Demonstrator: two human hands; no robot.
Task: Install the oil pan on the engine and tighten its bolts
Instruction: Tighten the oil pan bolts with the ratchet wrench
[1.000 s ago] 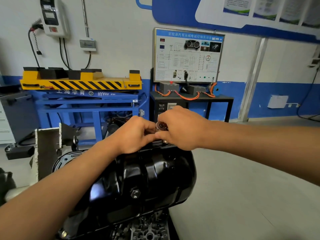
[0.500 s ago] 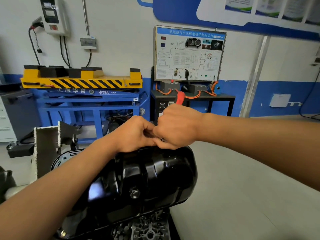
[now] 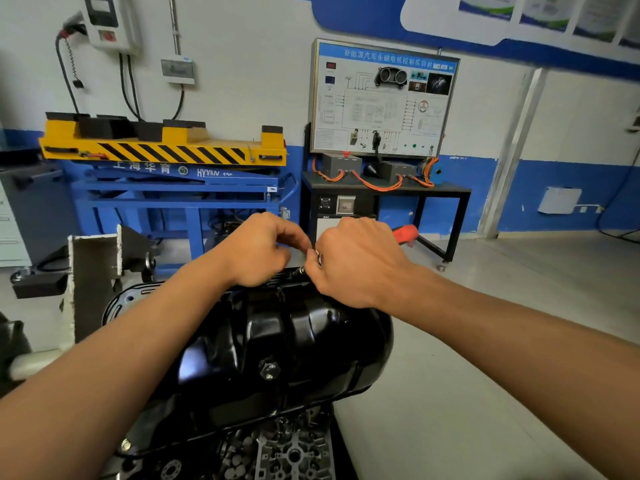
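Oil pan (image 3: 277,341): glossy black, lower centre of frame, seated on engine (image 3: 294,452), drain plug (image 3: 268,368) facing camera.
Right hand (image 3: 356,261): centre frame at pan's far edge, fingers curled round red-handled tool (image 3: 405,233); handle end protrudes right of knuckles, metal tip (image 3: 318,258) left of fist.
Left hand (image 3: 263,251): just beside right, fingers curled, fingertips at metal tip; grip on it not discernible.
Yellow-black lift platform (image 3: 166,147): upper left.
Wiring display board (image 3: 381,98): upper centre.

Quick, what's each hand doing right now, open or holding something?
Right hand: grips the red-handled metal tool.
Left hand: fingers curled at that tool's tip; whether it holds anything cannot be told.
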